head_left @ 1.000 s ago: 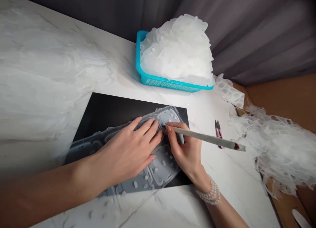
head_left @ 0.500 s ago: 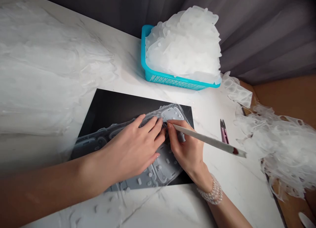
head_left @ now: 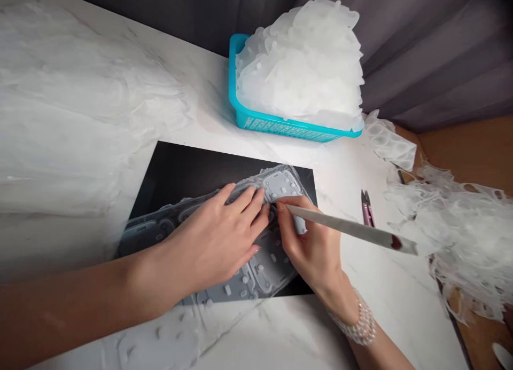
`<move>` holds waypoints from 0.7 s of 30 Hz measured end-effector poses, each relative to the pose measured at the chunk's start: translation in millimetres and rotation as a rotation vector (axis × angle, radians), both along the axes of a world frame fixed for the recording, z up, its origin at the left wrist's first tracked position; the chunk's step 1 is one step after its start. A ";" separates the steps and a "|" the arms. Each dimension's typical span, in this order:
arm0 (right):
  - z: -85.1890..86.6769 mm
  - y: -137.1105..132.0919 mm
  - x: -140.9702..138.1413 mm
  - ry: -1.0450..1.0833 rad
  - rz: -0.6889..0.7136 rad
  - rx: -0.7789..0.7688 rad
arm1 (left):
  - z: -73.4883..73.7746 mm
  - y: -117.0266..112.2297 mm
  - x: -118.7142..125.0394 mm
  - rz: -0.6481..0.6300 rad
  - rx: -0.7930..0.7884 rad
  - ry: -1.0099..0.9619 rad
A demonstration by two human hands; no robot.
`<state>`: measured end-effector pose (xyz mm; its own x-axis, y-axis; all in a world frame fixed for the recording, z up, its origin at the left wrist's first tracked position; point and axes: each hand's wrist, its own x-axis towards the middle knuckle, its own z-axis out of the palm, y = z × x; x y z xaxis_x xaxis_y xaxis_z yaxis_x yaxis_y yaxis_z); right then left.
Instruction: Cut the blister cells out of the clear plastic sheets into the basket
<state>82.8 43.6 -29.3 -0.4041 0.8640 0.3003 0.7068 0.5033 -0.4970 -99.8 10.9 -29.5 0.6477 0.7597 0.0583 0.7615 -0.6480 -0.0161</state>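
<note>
Open left hand (head_left: 212,242) presses a clear moulded plastic sheet (head_left: 280,186) onto a black board (head_left: 192,170); right hand (head_left: 310,252) clamps a slim white stick (head_left: 352,226).

Left hand (head_left: 212,242) spread on a translucent molded sheet (head_left: 280,186), right hand (head_left: 310,247) pinching a pale stick (head_left: 348,226) — both over a black mat (head_left: 188,178).

The stick's tip meets the sheet; thread snips (head_left: 367,209) lie on the marble table (head_left: 280,332) beside the mat — a turquoise basket (head_left: 256,125) heaped with similar sheets stands beyond.
</note>
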 end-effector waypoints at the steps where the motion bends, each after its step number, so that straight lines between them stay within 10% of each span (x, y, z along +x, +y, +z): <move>1: 0.0 -1.3 0.9 0.003 0.004 0.001 | 0.3 -0.2 -0.4 -0.001 0.003 0.001; 13: -18.7 1.4 -2.0 -0.133 0.138 0.300 | -0.6 -0.9 -0.7 0.000 -0.006 0.020; 21: -14.7 -3.1 -6.7 -0.266 0.206 0.175 | -0.6 -2.4 -0.9 -0.004 -0.010 0.011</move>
<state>76.0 40.5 -44.0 -0.6478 0.7013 0.2976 0.6747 0.7095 -0.2035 -100.7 8.5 -30.1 0.6512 0.7576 0.0435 0.7587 -0.6512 -0.0178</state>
